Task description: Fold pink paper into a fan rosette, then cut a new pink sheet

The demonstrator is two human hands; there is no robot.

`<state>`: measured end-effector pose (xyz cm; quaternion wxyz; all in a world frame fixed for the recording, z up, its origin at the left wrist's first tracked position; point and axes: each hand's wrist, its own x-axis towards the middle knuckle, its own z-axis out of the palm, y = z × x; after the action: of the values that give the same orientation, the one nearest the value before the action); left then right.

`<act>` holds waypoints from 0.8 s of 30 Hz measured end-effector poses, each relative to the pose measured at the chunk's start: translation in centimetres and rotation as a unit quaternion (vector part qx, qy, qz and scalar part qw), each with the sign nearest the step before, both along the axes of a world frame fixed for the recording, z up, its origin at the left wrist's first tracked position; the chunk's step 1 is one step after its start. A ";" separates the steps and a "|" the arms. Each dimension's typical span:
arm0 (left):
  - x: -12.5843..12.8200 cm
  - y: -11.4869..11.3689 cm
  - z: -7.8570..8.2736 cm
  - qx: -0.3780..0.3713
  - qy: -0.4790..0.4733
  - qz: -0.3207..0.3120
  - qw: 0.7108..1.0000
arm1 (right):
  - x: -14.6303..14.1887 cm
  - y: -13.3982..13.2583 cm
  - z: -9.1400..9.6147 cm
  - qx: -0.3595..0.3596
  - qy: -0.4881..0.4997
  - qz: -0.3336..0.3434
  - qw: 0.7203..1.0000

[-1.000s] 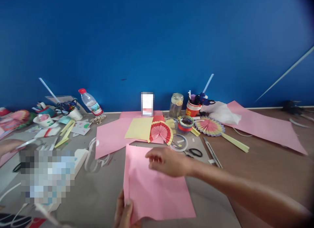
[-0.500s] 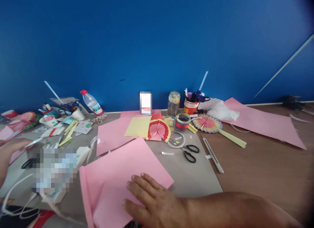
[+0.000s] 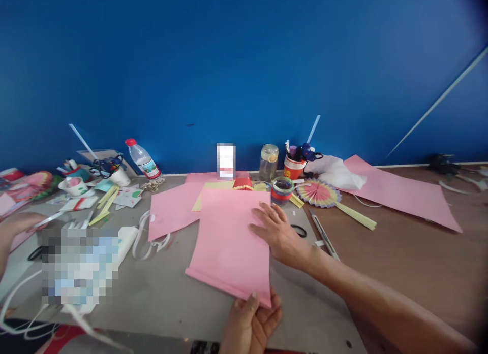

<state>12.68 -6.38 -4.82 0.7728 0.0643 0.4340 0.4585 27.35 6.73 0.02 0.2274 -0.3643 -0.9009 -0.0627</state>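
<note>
A pink sheet of paper lies lengthwise before me, its near edge folded up into a narrow strip. My left hand pinches the near right corner at this folded strip, thumb on top and fingers beneath. Over the sheet's right edge, my right hand rests with its fingers spread flat. Beyond the sheet, parts of a yellow sheet and a red paper piece stick out. Scissors, mostly covered by my right hand, show one black handle loop.
At left, another person's hand holds a thin white strip near a power strip with cables. A jar, a cup of pens, a paper rosette and a utility knife stand or lie to the right. A bottle leans by the wall.
The pink sheet has turned, so its folded edge now faces me instead of left. My right hand has moved up and right; my left hand has come into view, gripping the near corner.
</note>
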 end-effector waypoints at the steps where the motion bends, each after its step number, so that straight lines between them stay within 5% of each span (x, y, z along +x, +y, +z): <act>1: 0.7 0.5 0.2 -0.009 -0.027 0.008 1.000 | 0.5 -0.8 0.4 -0.018 0.008 -0.005 1.000; 5: 2.1 1.5 1.5 0.014 -0.045 -0.042 0.998 | 1.4 -3.9 2.5 -0.124 -0.023 0.071 0.989; 9: 1.1 0.9 2.3 0.091 -0.008 -0.309 0.947 | 1.8 -3.6 2.9 -0.193 -0.091 0.061 0.975; 11: -0.7 0.4 2.3 0.177 0.099 -0.448 0.871 | 2.0 -2.9 2.7 -0.182 -0.068 0.004 0.981; 13: -3.4 0.2 2.1 0.337 0.302 -0.470 0.757 | 1.8 -2.7 2.5 -0.182 -0.009 0.000 0.983; 15: -6.5 0.6 2.0 0.506 0.532 -0.308 0.605 | 1.0 -3.3 2.3 -0.205 0.041 0.049 0.977; 17: -9.5 1.6 1.9 0.547 0.675 -0.183 0.460 | -0.3 -4.2 1.9 -0.226 0.044 0.076 0.970; 18: -10.7 2.3 1.8 0.545 0.716 -0.146 0.411 | -1.0 -4.6 1.6 -0.232 0.032 0.070 0.970; 21: -12.9 4.4 1.4 0.519 0.781 -0.128 0.323 | -2.8 -5.2 -0.1 -0.241 -0.001 0.018 0.970; 24: -13.0 5.5 0.9 0.508 0.794 -0.155 0.295 | -3.5 -5.3 -1.9 -0.243 -0.023 0.004 0.970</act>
<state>-0.32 -0.88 -3.93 -0.0780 0.8431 0.4990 0.1850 23.84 1.47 -1.86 0.1112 -0.4037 -0.8956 0.1499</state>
